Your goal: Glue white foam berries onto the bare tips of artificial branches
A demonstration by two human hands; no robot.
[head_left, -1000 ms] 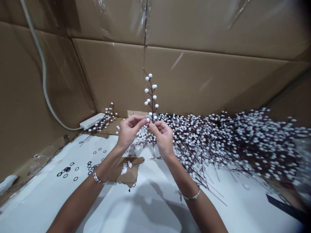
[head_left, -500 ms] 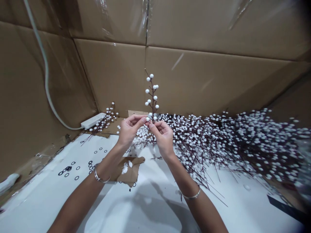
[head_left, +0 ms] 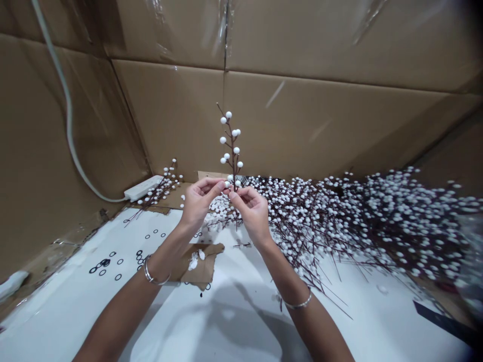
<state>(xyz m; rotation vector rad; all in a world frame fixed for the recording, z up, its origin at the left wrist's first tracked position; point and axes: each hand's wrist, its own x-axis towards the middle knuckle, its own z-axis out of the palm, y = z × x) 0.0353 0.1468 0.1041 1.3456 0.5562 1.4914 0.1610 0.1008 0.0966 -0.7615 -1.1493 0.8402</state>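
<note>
An artificial berry branch (head_left: 233,146), brown-stemmed with white round berries, stands nearly upright in front of me, its tip leaning slightly left. My right hand (head_left: 252,208) pinches its stem low down between thumb and forefinger. Thumb and forefinger of my left hand (head_left: 200,198) close on a white berry (head_left: 227,184) at the branch's lower left side. The fingertips of both hands almost meet there, and they partly hide the join. Behind my hands lie loose white berries (head_left: 219,205) in a pile.
A big heap of berry branches (head_left: 332,216) fills the right side. At left are a white power strip (head_left: 143,188) with a cable, a few branches (head_left: 162,188) and black rings (head_left: 104,263). A cardboard piece (head_left: 202,271) carries white blobs. Cardboard walls (head_left: 169,110) surround the white tabletop (head_left: 241,311).
The top of the berry branch has tilted a little to the left. Both hands keep their pinch in nearly the same place.
</note>
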